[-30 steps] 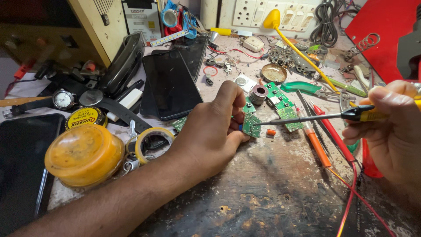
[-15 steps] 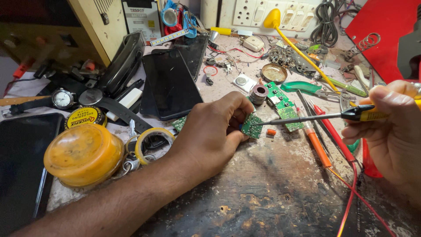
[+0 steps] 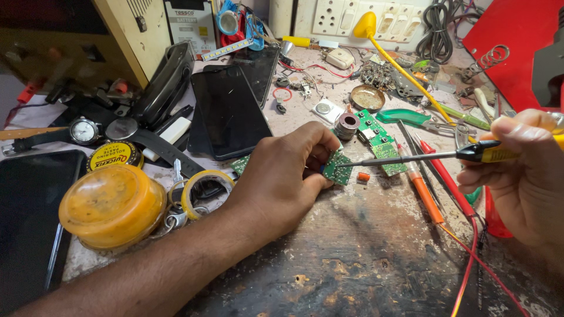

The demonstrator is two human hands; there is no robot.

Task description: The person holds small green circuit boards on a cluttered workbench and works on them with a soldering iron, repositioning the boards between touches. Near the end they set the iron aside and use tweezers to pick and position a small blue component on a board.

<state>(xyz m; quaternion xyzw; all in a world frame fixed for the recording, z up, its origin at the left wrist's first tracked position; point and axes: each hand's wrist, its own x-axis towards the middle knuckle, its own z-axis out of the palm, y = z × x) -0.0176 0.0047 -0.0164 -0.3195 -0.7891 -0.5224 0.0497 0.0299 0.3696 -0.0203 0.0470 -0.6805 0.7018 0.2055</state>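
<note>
My left hand [image 3: 288, 176] pinches a small green circuit board [image 3: 338, 167] and holds it tilted on the worn workbench. My right hand [image 3: 523, 170] grips the black and yellow handle of a soldering iron [image 3: 487, 153]. Its thin metal tip [image 3: 352, 164] reaches left and touches the small board. A longer green circuit board [image 3: 379, 140] lies just behind, next to a spool of solder wire [image 3: 347, 124]. A tiny orange part [image 3: 363, 176] rests on the bench beside the held board.
A black phone [image 3: 229, 111] lies face down at centre left, a dark tablet [image 3: 26, 217] at far left. An orange lidded tub [image 3: 111, 205], a tape roll [image 3: 205, 191], a wristwatch [image 3: 85, 130] and a flux tin [image 3: 114, 155] crowd the left. Orange and red probes [image 3: 426, 196], green-handled pliers [image 3: 408, 115] and a wall socket strip [image 3: 346, 14] sit right and back.
My left hand has turned the small board slightly upward and the iron tip has stayed against it. My right hand has barely moved.
</note>
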